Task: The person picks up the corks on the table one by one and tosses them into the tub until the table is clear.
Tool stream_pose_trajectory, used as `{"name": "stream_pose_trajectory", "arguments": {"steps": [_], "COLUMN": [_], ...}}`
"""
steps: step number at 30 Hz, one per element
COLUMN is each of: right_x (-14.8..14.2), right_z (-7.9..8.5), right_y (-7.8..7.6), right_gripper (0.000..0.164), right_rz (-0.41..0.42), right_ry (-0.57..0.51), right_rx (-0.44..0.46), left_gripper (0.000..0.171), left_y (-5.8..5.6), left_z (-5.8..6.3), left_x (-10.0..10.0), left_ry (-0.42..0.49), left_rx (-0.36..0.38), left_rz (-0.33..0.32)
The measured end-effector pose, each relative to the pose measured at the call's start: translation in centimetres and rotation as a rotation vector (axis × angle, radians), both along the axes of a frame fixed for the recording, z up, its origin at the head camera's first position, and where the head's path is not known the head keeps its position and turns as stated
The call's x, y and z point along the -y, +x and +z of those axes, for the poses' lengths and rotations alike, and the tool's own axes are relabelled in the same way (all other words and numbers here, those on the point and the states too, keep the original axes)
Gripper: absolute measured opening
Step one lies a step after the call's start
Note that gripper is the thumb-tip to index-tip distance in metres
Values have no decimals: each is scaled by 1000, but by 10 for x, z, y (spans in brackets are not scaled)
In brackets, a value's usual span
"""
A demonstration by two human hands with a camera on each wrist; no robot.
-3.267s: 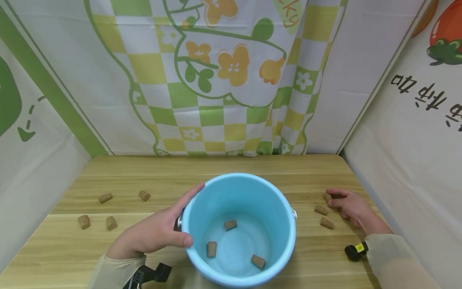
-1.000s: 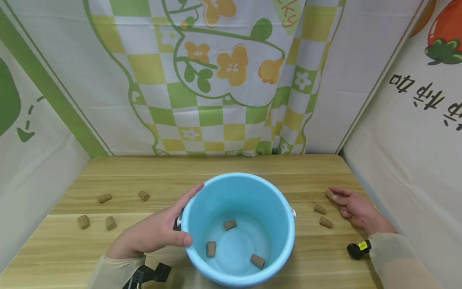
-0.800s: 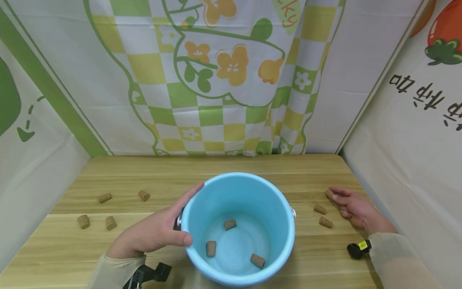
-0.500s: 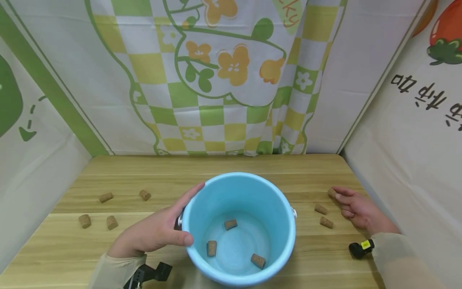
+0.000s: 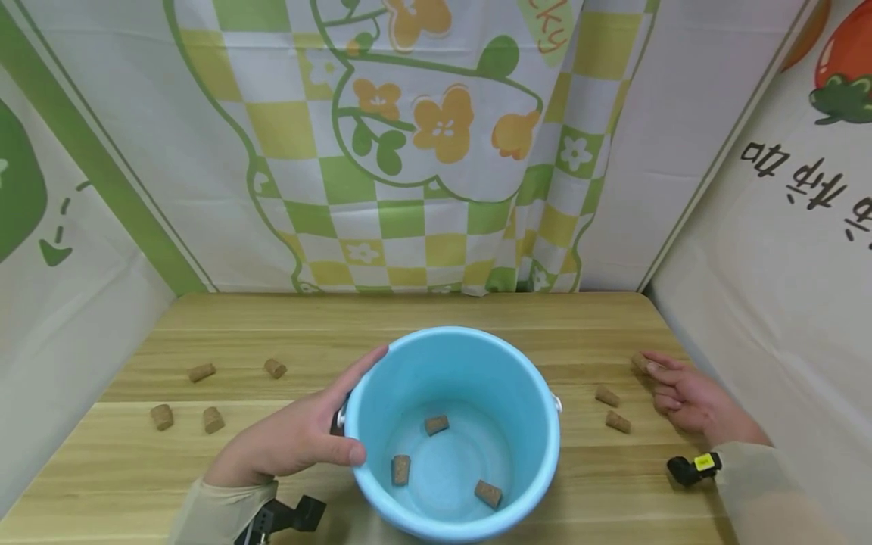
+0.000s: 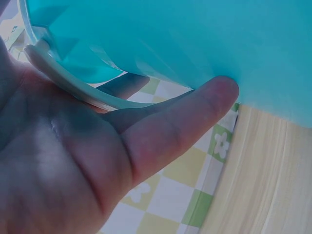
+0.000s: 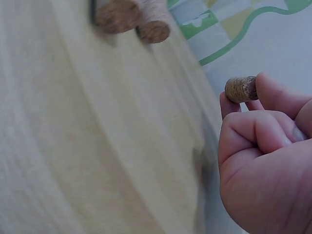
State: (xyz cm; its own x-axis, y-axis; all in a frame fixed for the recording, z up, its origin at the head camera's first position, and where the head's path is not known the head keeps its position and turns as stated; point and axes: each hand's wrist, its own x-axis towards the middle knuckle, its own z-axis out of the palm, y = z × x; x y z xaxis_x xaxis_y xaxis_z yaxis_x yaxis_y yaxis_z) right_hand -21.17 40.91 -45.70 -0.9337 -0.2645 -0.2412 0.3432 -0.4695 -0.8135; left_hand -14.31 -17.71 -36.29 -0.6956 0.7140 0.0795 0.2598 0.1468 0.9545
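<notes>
A light blue bucket (image 5: 540,484) stands at the table's front middle, with three corks inside, one of them a cork (image 5: 487,494) near the front wall. My left hand (image 5: 293,435) rests against the bucket's left side, thumb at the rim. In the left wrist view its fingers (image 6: 165,131) lie straight, one tip touching the outer wall beside the white handle (image 6: 73,87). Over the table's right side my right hand (image 5: 695,401) pinches a cork (image 7: 238,89) between thumb and fingers, the other fingers curled in. Two more corks, one being the nearer cork (image 5: 618,422), lie left of that hand.
Several corks, including a cork (image 5: 213,419), lie on the left of the wooden table (image 5: 327,325). A patterned cloth (image 5: 436,227) hangs along the back edge, and a white cloth wall (image 5: 783,318) rises at the right. Black wrist devices sit on both sleeves.
My right hand has taken hold of the farthest right-hand cork and moved it right, away from the other two. The left hand and the bucket stay where they were.
</notes>
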Motion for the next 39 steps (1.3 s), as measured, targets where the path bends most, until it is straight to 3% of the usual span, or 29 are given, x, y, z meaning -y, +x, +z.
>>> {"name": "stream_pose_trajectory", "arguments": {"steps": [6, 18, 29, 39], "right_x": [1, 19, 57, 94], "right_z": [9, 26, 65, 95], "right_y": [0, -3, 3, 13], "right_gripper": [29, 30, 28, 37], "right_rz": [-4, 32, 120, 237], "right_ry": [-17, -14, -87, -54], "right_rx": [-9, -111, -218, -382], "left_gripper": [104, 104, 104, 103], "left_y": [0, 2, 1, 0], "left_z": [0, 2, 1, 0], "left_x": [0, 1, 1, 0], "left_ry": [-13, -9, 8, 16], "left_rx": [-23, -42, -35, -21], "left_rz": [2, 0, -6, -11]}}
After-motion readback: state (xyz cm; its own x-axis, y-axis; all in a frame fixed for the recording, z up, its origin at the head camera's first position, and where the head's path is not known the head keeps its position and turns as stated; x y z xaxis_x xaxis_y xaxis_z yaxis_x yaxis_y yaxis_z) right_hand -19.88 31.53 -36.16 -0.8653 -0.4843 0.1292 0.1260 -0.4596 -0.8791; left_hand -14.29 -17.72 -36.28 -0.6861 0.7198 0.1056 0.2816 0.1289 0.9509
